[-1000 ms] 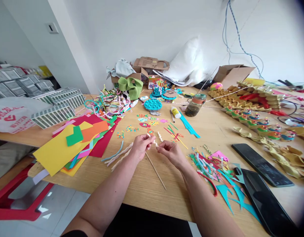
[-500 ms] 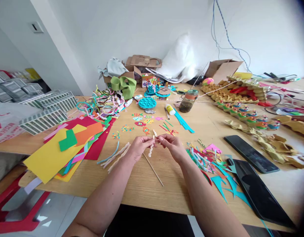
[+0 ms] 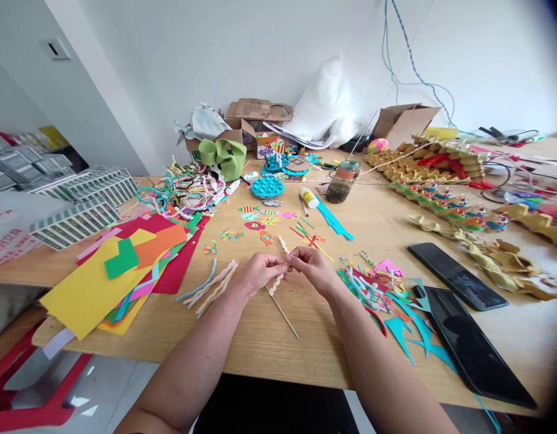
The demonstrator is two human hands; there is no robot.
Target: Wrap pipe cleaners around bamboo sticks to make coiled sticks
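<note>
Across the lower frame spread a wooden table (image 3: 260,355). Just below the frame's center, a twisted white cord (image 3: 275,284) was pinched in the fingertips of the left hand (image 3: 259,272) and right hand (image 3: 311,265). Lower down lay a stick (image 3: 283,314); left of center, fuzzy strips (image 3: 217,290); at center, paper fish (image 3: 270,221); upper right, a jar (image 3: 340,188).

Craft workspace, in front of me: coloured paper (image 3: 88,289), cut-out fish (image 3: 254,226) and a glue bottle (image 3: 310,198) dot a wooden table (image 3: 269,349); egg trays (image 3: 396,160) and a cardboard box (image 3: 404,125) sit toward the white wall (image 3: 192,48).
</note>
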